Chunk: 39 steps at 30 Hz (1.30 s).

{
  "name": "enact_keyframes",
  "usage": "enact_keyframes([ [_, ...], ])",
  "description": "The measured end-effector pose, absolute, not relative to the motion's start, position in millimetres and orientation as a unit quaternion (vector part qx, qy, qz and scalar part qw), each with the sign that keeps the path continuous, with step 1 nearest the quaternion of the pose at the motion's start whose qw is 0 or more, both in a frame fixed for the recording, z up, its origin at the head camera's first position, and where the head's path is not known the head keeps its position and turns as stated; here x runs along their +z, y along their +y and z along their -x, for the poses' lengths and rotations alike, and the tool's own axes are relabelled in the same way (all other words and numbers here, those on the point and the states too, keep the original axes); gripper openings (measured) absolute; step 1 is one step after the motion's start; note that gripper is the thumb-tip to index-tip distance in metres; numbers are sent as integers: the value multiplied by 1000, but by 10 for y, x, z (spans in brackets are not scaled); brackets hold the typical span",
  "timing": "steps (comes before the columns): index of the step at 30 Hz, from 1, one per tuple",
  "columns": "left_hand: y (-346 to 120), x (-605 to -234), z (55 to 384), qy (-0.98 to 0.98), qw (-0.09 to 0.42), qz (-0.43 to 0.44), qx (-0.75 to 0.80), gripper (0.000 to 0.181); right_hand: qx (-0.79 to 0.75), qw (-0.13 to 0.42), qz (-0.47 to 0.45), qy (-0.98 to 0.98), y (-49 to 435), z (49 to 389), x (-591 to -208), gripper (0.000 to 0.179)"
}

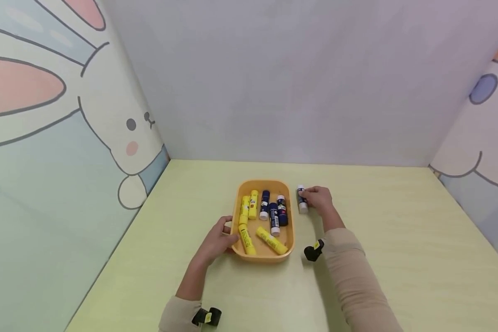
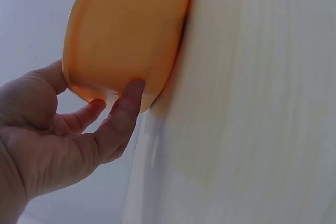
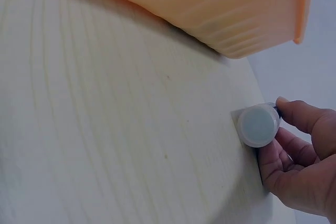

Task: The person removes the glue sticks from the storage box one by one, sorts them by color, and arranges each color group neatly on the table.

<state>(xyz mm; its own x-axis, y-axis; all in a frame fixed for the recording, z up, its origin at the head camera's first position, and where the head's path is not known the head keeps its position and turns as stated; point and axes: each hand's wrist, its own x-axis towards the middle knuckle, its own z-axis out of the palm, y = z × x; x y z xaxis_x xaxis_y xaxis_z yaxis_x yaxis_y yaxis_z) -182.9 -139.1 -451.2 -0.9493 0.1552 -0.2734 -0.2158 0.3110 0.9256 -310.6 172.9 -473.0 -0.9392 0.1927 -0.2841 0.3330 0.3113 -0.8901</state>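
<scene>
Left hand [image 1: 215, 240]: holds the shallow, rounded orange plastic tray [image 1: 262, 259] by its left side, thumb at the rim, fingers against the outer wall.
Tray handling: looks light and slightly flexible, probably apt to skid on the pale yellow wood-grain table [image 1: 398, 258] if pushed; the rim seems the surest hold.
Yellow cylindrical plastic glue sticks [image 1: 271, 240]: 4, lying in the tray, 2 at its near end, 2 at its far left.
Navy-and-white cylindrical plastic glue sticks [image 1: 274, 219]: 3, lying in the tray's right half, towards its far end.
Right hand [image 1: 321, 200]: pinches 1 more navy-and-white glue stick [image 1: 302, 201] between thumb and fingers, just right of the tray's far half, apart from it.
Stick handling: likely light, stiff, smooth and hard to break, but ready to roll.
Where to grip: mid-barrel, across the width; the white ends may be caps that could pull loose.
Plain pale wall [image 1: 294, 92]: beyond the tray.
</scene>
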Motion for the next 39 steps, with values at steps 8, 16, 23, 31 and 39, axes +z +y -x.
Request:
enact_keyframes([
  [8,-1405,-4518,1835,795,157,13,587,59,-548,52,-159,820,1706,3114,-4736,36],
  [16,-1398,-4533,1827,791,161,10,590,59,-543,49,-176,820,1690,3101,-4752,37],
  [23,-1390,-4515,1826,794,158,9,587,59,-559,56,-176,808,1713,3091,-4718,39],
  [31,-1390,-4505,1831,794,155,9,588,59,-572,75,-173,799,1725,3071,-4681,46],
  [39,-1390,-4522,1843,788,158,5,595,58,-569,96,-156,801,1754,3026,-4604,47],
])
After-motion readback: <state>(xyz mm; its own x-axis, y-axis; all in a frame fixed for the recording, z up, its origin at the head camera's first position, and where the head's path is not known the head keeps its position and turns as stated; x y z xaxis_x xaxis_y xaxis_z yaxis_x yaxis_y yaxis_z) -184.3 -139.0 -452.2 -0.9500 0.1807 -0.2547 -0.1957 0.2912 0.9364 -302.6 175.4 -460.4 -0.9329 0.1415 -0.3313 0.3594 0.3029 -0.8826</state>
